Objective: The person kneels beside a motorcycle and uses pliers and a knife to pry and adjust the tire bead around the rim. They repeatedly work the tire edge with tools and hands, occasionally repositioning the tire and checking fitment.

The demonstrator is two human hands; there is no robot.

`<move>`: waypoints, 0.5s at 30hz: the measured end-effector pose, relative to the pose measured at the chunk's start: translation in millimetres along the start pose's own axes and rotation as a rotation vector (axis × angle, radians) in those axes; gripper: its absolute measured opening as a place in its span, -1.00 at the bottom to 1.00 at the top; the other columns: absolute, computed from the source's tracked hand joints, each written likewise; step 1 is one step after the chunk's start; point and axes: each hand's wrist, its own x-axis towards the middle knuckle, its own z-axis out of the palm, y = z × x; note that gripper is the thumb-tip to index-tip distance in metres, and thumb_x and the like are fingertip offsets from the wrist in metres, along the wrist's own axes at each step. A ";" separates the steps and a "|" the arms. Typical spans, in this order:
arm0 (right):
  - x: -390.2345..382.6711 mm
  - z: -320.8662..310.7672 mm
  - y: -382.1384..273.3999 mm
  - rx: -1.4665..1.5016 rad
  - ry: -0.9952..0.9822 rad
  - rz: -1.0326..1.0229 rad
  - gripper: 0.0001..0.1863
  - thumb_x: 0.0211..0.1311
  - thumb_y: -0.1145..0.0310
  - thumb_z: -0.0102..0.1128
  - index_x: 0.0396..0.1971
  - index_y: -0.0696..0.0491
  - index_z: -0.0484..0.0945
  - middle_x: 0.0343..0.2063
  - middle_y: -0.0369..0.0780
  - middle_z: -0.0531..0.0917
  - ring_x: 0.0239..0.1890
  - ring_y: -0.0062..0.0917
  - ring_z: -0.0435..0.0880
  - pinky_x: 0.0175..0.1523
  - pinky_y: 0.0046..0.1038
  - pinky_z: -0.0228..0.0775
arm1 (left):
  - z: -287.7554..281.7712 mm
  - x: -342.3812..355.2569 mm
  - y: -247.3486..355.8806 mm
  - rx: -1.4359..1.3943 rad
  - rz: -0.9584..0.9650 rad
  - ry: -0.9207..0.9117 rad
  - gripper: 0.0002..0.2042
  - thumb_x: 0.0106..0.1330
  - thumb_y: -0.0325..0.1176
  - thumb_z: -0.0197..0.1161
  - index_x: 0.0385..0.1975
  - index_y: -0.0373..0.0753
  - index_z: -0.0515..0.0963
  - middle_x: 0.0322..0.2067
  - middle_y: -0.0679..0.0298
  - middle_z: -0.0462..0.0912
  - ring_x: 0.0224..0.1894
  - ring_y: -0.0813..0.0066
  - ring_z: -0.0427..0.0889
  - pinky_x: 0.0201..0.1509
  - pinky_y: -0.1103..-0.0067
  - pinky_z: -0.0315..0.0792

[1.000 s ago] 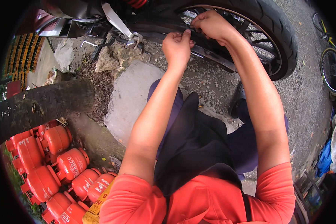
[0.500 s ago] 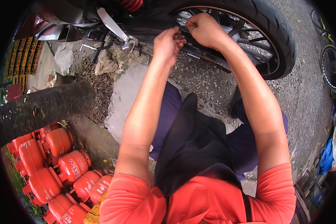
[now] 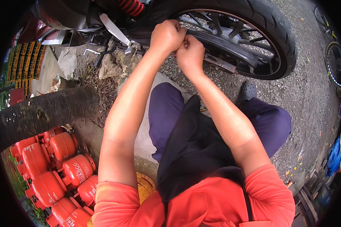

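Note:
Both my hands are closed and meet beside the rear wheel (image 3: 270,73) of a motorcycle. My left hand (image 3: 167,36) is uppermost, fingers curled in at the front end of a dark, ridged band (image 3: 227,44) that looks like a drive chain. Touching or nearly touching it, my right hand (image 3: 190,56) pinches just below and to the right. The fingers hide what either hand holds. A metal swingarm end (image 3: 223,65) shows right of my right hand. The silver footpeg bracket (image 3: 115,28) lies to the left, below a red shock spring (image 3: 131,6).
Several red gas cylinders (image 3: 49,188) stand at lower left, below a dark trunk (image 3: 45,109). Rocks (image 3: 110,66) and an L-shaped wrench (image 3: 90,51) lie left of the bike. Gravel (image 3: 303,98) covers the right side; a bicycle wheel (image 3: 333,64) is at the far right.
My left hand has moved up and slightly right; my right hand has come down and left, bringing them together. More of the ridged band and my right shoe now show.

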 end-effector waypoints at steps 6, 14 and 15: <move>21.3 -46.7 13.0 -0.058 -0.459 0.002 -0.73 0.33 0.49 0.11 -0.07 0.28 0.65 -0.49 -0.29 0.67 -0.51 -0.71 0.56 -0.34 -0.57 0.51 | 26.4 -10.8 -18.2 -0.857 -0.367 -0.064 -0.73 0.05 -0.36 0.58 -0.42 -0.38 0.62 -0.52 0.17 0.70 -0.51 0.50 0.68 -0.40 0.54 0.56; 55.3 -59.3 -23.2 -0.566 -0.297 -0.657 -0.76 0.14 0.50 0.18 -0.19 0.17 0.70 -0.34 -0.06 0.73 -0.17 -0.08 0.70 -0.06 -0.19 0.56 | 27.9 -18.8 -13.2 -0.798 -0.406 0.045 -0.81 0.03 -0.57 0.37 -0.35 -0.47 0.58 -0.45 0.12 0.71 -0.48 0.48 0.69 -0.39 0.57 0.55; 61.5 -57.1 -20.6 -0.603 -0.298 -0.817 -0.75 0.13 0.51 0.17 -0.18 0.15 0.70 -0.32 -0.08 0.73 -0.14 -0.10 0.69 -0.05 -0.18 0.56 | 24.4 -19.3 -9.8 -0.784 -0.399 0.018 -0.81 0.07 -0.56 0.37 -0.33 -0.47 0.57 -0.43 0.11 0.71 -0.47 0.47 0.67 -0.39 0.58 0.54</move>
